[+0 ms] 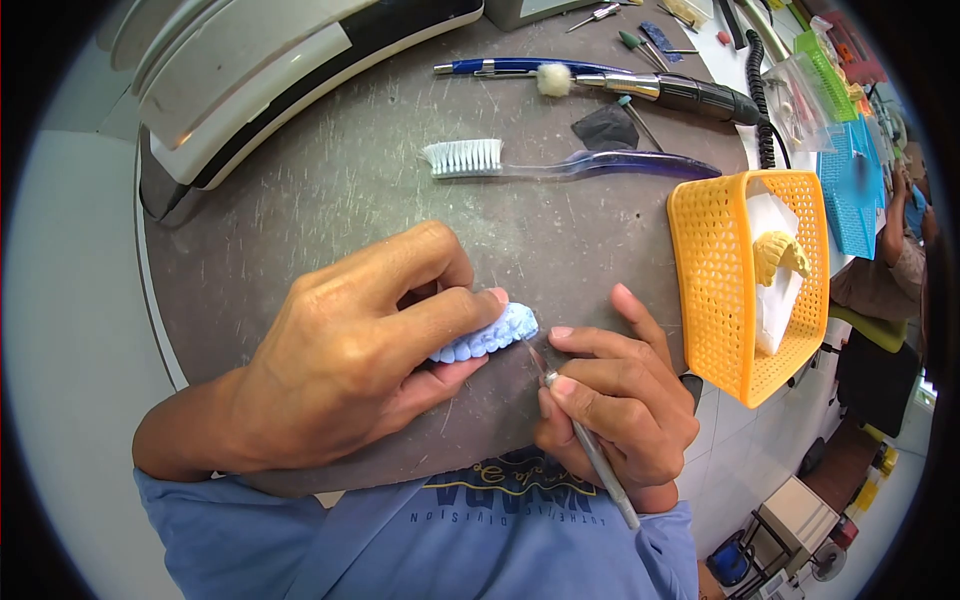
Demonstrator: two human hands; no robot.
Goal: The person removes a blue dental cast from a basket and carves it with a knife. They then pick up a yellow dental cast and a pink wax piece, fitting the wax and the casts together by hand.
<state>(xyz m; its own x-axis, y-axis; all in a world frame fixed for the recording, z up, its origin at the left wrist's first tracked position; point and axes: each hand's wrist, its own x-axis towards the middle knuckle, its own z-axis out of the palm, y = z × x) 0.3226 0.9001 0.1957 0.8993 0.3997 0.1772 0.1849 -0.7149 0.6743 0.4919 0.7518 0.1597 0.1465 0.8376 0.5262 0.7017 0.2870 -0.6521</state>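
Note:
My left hand [365, 335] grips a light-blue dental model [512, 326] between thumb and fingers, with its row of teeth facing me. Part of the model is hidden under the hand. In my right hand [620, 400] is a craft knife [603, 472], held like a pen by its metal handle. The blade points up and left, with its tip right at the model's right end. My right index finger stretches toward the model, and the little finger is raised.
A toothbrush [590, 163] lies beyond my hands, and a rotary handpiece [690, 95] with a white fluffy tip lies behind it. At the right stands a yellow basket [712, 285] holding a yellowish dental model [778, 255]. A white machine [270, 70] fills the back left. A person [890, 265] is at the far right.

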